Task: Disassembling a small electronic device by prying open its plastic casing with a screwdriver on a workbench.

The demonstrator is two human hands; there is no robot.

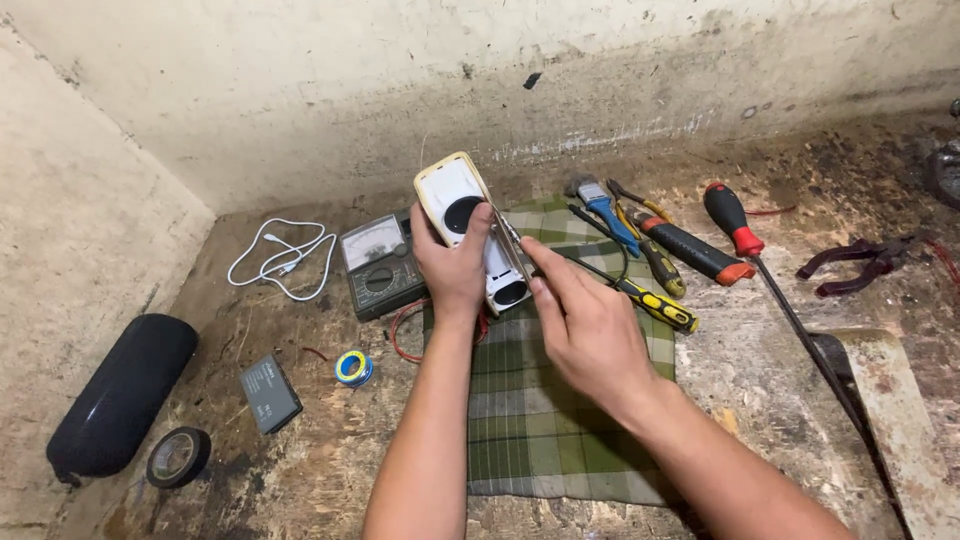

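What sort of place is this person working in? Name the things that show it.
Probably a small repair bench: a worn wooden worktop with screwdrivers, an analogue meter and solder, while both hands open a white device.

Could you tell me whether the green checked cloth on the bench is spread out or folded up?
Spread out: the green checked cloth lies flat on the workbench beneath both hands, its edges showing, with no visible folds.

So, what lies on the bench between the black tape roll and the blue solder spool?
In the head view, a small dark grey box lies between the black tape roll and the blue solder spool.
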